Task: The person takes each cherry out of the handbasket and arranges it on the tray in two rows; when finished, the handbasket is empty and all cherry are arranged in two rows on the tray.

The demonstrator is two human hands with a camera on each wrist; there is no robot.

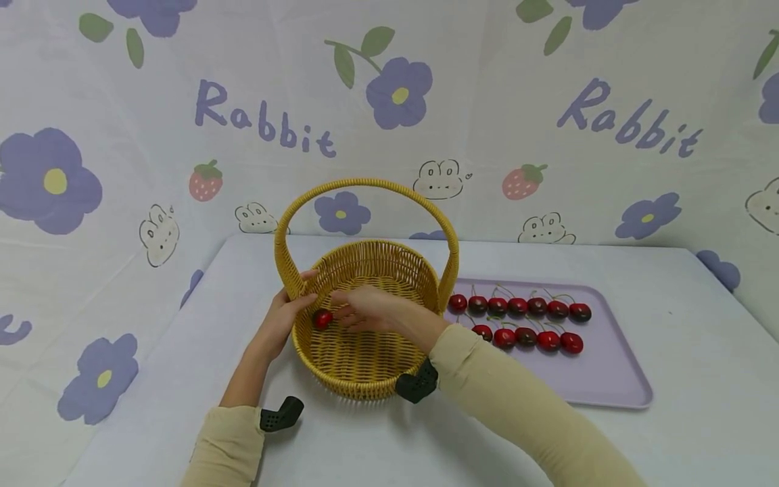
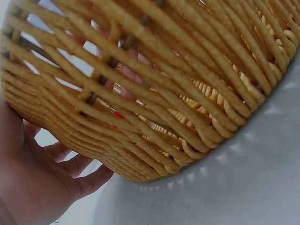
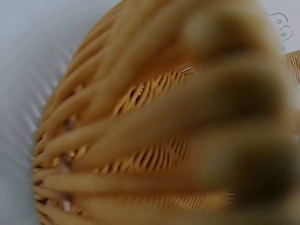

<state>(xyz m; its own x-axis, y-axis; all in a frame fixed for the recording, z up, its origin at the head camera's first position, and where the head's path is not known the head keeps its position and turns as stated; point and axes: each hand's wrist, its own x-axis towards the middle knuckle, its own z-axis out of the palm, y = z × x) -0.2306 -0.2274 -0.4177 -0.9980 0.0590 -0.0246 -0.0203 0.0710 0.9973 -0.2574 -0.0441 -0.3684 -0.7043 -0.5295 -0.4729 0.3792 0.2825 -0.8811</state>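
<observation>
A yellow wicker basket (image 1: 360,373) with a tall hoop handle (image 1: 365,183) stands on the white table. My left hand (image 1: 301,292) grips its left rim, thumb over the edge and fingers against the outer wall. In the left wrist view those fingers (image 2: 89,180) lie under the basket's wall (image 2: 187,93). My right hand (image 1: 342,315) reaches inside the basket and pinches a red cherry (image 1: 322,318) at its fingertips, low by the left inner wall. A red speck of the cherry (image 2: 117,115) shows through the weave. The right wrist view shows only blurred basket weave (image 3: 140,154) up close.
A lilac tray (image 1: 608,382) lies right of the basket with several red and dark cherries (image 1: 517,308) in two rows. The table (image 1: 700,352) meets a flower-printed backdrop behind and at both sides.
</observation>
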